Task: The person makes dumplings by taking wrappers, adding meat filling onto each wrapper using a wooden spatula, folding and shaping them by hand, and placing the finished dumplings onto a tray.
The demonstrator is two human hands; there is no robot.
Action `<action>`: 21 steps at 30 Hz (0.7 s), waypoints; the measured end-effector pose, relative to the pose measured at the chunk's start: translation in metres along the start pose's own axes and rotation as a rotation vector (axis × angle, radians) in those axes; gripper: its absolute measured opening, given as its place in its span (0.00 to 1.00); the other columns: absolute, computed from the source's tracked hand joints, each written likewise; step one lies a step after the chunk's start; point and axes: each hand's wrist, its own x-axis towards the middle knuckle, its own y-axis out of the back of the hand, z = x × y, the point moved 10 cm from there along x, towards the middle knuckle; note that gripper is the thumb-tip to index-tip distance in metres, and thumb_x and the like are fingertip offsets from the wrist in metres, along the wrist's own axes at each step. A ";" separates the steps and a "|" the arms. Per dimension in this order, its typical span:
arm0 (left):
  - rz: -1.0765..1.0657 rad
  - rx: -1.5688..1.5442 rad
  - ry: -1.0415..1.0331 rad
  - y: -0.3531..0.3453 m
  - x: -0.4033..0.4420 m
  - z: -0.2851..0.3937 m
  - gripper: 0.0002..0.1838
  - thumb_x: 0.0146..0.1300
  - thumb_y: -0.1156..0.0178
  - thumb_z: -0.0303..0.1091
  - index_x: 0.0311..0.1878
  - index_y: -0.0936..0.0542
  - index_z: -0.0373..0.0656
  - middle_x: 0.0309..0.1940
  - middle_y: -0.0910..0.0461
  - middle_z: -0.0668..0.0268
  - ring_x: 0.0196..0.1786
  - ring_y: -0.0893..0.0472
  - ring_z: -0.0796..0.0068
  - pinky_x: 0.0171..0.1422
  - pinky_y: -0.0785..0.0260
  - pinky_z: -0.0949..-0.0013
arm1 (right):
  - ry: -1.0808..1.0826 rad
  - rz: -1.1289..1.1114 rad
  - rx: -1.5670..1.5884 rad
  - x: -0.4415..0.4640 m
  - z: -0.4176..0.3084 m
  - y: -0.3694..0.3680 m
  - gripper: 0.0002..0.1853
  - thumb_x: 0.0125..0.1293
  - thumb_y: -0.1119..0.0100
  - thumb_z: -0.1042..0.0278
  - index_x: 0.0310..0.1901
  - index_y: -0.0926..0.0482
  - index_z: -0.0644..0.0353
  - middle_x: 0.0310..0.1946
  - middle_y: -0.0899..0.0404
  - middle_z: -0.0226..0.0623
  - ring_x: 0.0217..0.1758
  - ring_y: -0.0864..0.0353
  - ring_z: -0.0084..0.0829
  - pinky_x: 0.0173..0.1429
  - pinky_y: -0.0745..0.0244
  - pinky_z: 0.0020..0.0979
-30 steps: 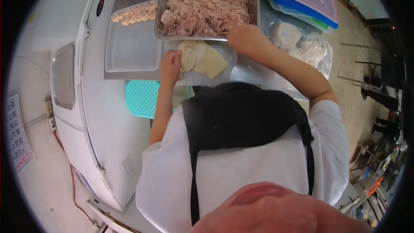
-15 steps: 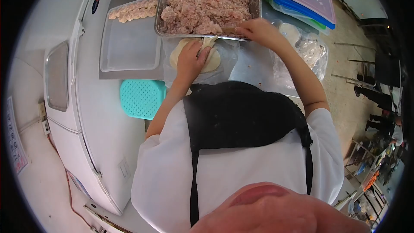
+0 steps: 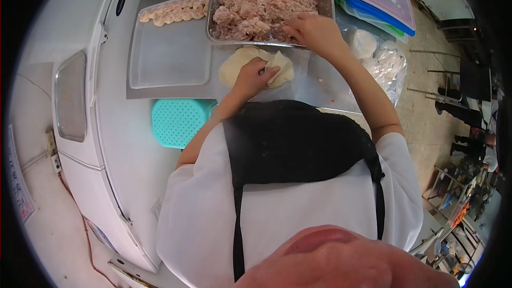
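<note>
My left hand (image 3: 252,79) is closed on a dumpling wrapper (image 3: 281,69), a thin pale dough round that stands partly folded at the fingertips. Beneath that hand lies a pile of more wrappers (image 3: 234,66) on clear plastic. My right hand (image 3: 316,33) reaches over the near rim of a deep metal tray (image 3: 250,43), its fingers pinched at the edge of the pinkish minced filling (image 3: 266,8). It grips a flat wooden stick, which is mostly hidden now by the fingers and the filling. To the left, finished dumplings (image 3: 176,12) sit in a row at the far end of a translucent tray (image 3: 170,58).
Stacked coloured lids (image 3: 378,0) stand at the right back. Bagged wrappers (image 3: 384,66) lie on the right of the metal table (image 3: 325,88). A turquoise basket (image 3: 178,122) is below the table's left edge, beside a white fridge (image 3: 120,128). People stand far right.
My left hand has lifted a wrapper off the pile, turning it to the right. The right hand has moved farther into the filling, and the stick that showed before is now mostly hidden.
</note>
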 end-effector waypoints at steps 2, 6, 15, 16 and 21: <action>-0.032 -0.332 0.109 0.000 0.000 -0.019 0.15 0.64 0.38 0.41 0.34 0.23 0.36 0.26 0.25 0.57 0.29 0.24 0.60 0.36 0.33 0.61 | 0.078 -0.003 -0.108 0.026 -0.013 -0.006 0.11 0.65 0.46 0.60 0.32 0.17 0.54 0.28 0.19 0.38 0.35 0.16 0.42 0.36 0.23 0.42; 0.005 -0.314 0.154 0.028 0.000 -0.016 0.15 0.67 0.42 0.43 0.39 0.21 0.38 0.28 0.21 0.57 0.32 0.21 0.63 0.38 0.32 0.62 | 0.277 -0.132 -0.129 0.017 -0.052 -0.054 0.08 0.56 0.44 0.65 0.29 0.18 0.58 0.23 0.21 0.41 0.32 0.17 0.41 0.35 0.22 0.39; 0.068 -0.050 0.135 0.113 -0.005 0.004 0.17 0.69 0.44 0.43 0.53 0.23 0.41 0.41 0.18 0.54 0.43 0.19 0.58 0.47 0.29 0.65 | 0.066 -0.380 -0.382 0.049 -0.022 -0.006 0.07 0.56 0.45 0.67 0.30 0.19 0.59 0.29 0.18 0.44 0.34 0.16 0.45 0.37 0.22 0.42; 0.100 -0.049 0.138 0.122 -0.002 -0.001 0.18 0.69 0.45 0.43 0.54 0.23 0.40 0.44 0.18 0.59 0.44 0.19 0.66 0.50 0.29 0.67 | 0.094 -0.322 -0.411 0.053 -0.019 -0.014 0.08 0.56 0.44 0.66 0.31 0.19 0.59 0.29 0.18 0.44 0.35 0.16 0.45 0.38 0.22 0.43; 0.331 -0.351 0.030 0.177 0.018 -0.011 0.18 0.71 0.47 0.44 0.54 0.23 0.40 0.38 0.17 0.60 0.46 0.17 0.65 0.48 0.28 0.65 | 0.101 -0.282 -0.112 0.032 -0.047 -0.073 0.10 0.56 0.44 0.65 0.27 0.17 0.62 0.28 0.17 0.46 0.32 0.16 0.46 0.35 0.22 0.45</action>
